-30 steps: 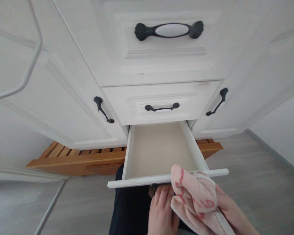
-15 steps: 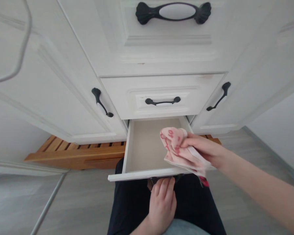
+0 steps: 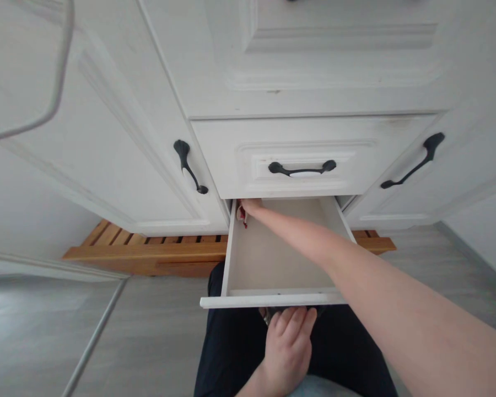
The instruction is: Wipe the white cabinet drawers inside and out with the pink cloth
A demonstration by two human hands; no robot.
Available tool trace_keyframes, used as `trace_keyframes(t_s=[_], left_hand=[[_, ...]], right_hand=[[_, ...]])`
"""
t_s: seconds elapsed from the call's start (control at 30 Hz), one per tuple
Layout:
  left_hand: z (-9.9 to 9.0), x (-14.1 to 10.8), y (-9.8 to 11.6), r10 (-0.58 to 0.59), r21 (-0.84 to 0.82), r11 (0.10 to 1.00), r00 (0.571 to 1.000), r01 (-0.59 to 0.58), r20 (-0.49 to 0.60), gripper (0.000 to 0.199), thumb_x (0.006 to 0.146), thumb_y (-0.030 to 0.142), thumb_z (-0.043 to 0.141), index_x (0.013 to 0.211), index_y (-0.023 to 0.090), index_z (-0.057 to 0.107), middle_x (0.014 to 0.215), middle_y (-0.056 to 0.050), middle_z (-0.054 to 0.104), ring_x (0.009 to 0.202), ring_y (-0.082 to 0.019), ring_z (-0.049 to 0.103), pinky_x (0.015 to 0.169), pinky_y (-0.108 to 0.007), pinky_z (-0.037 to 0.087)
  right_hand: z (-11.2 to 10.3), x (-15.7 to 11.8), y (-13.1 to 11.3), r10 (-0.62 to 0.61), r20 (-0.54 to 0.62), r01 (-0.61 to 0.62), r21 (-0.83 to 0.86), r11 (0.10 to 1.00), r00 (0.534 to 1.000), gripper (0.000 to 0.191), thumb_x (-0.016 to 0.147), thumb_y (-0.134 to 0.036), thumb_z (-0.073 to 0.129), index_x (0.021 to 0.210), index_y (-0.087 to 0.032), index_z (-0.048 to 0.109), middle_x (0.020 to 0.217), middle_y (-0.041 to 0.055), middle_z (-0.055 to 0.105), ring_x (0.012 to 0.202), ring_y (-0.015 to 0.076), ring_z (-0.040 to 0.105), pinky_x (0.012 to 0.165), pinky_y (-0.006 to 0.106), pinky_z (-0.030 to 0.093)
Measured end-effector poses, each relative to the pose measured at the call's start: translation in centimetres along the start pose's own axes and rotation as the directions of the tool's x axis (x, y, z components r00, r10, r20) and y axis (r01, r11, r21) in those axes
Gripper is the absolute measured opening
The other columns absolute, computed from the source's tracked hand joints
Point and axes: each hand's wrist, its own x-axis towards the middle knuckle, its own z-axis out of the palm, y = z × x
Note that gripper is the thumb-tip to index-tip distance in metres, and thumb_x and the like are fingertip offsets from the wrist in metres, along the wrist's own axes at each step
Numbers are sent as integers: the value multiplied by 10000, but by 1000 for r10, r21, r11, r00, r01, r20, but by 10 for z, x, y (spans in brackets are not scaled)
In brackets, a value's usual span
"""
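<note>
The lowest drawer (image 3: 281, 253) of a white cabinet is pulled out over my knees. My left hand (image 3: 288, 342) is closed around the dark handle (image 3: 278, 312) on that drawer's front, partly hidden under the edge. Reaching over the drawer, my right hand (image 3: 251, 205) is deep in its back left corner, with its fingers hidden under the drawer above. A small part of the pink and red cloth (image 3: 241, 214) shows beside the right hand, against the drawer's left wall; the rest is out of sight.
Above is a shut drawer (image 3: 326, 132) with a black and white handle (image 3: 302, 169). Cabinet doors with similar handles stand on both sides. A slatted wooden bench (image 3: 149, 252) runs low behind the drawer. A white bent rod (image 3: 62, 60) hangs at the upper left.
My right hand has moved left and deeper into the drawer with the cloth, from above its front right part. The camera's view has shifted a little. My left hand stays at the handle.
</note>
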Motion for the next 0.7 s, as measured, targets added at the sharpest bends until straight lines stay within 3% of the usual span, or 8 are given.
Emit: trace_keyframes(t_s=[0.07, 0.13, 0.23, 0.3, 0.4, 0.5, 0.63, 0.7], left_hand=[[3, -2, -3, 7, -3, 1000, 999, -7, -43, 492, 902, 102, 475, 1362, 201, 620, 1207, -13, 733, 1114, -180, 624, 1012, -333, 453], [9, -6, -6, 26, -7, 1000, 997, -26, -72, 468, 919, 130, 494, 1362, 207, 625, 1222, -6, 733, 1145, -180, 611, 1051, -337, 421], [19, -12, -14, 109, 31, 994, 989, -106, -100, 429, 927, 189, 546, 1343, 222, 645, 1197, -11, 742, 1122, -184, 614, 1083, -356, 402], [26, -15, -18, 171, 80, 983, 980, -163, -98, 427, 895, 193, 601, 1315, 237, 666, 1172, -18, 744, 1052, -182, 629, 1047, -359, 421], [34, -18, -21, 191, 121, 976, 977, -179, -97, 437, 841, 151, 641, 1263, 252, 697, 1155, -30, 744, 980, -176, 634, 969, -342, 442], [37, -20, -21, 174, 127, 979, 979, -160, -103, 420, 851, 161, 620, 1250, 260, 705, 1136, -39, 751, 979, -184, 632, 981, -351, 428], [32, -20, -21, 205, 153, 969, 975, -192, -79, 410, 889, 202, 603, 1285, 261, 687, 1164, -39, 746, 1030, -191, 635, 955, -348, 413], [27, -18, -20, 206, 170, 966, 977, -193, -61, 413, 902, 209, 588, 1301, 270, 676, 1202, -33, 738, 1074, -189, 630, 941, -339, 414]], right_hand=[[6, 3, 4, 11, -1, -11, -25, 1000, 1000, 159, 894, -158, 523, 769, -147, 621, 758, 108, 708, 910, 256, 707, 815, 301, 534], [10, -3, 10, -11, 3, 11, -42, 999, 1000, 149, 838, -84, 544, 922, -124, 659, 924, 115, 731, 985, 256, 692, 848, 307, 532], [11, -24, 20, -87, 28, 88, -42, 995, 996, 505, 746, -22, 603, 1220, -196, 620, 1208, 73, 670, 1142, 230, 625, 953, 315, 507], [11, -43, 25, -128, 76, 131, -31, 991, 989, 626, 703, -19, 646, 1284, -244, 591, 1243, 54, 620, 1164, 222, 591, 995, 330, 487], [11, -78, 32, -209, 237, 212, 14, 977, 949, 596, 664, -52, 692, 1227, -229, 609, 1186, 50, 574, 1114, 225, 564, 1002, 351, 465], [11, -117, 37, -290, 459, 271, 109, 957, 840, 511, 628, -119, 759, 1113, -209, 624, 1110, 23, 571, 1056, 215, 542, 946, 326, 455], [3, -153, 36, -376, 689, 332, 204, 921, 620, 350, 655, -80, 678, 984, -191, 633, 1022, -2, 613, 971, 177, 550, 877, 283, 441], [-9, -156, 34, -332, 753, 353, 142, 925, 568, 339, 665, -52, 637, 980, -177, 636, 987, -6, 620, 927, 161, 558, 827, 264, 440]])
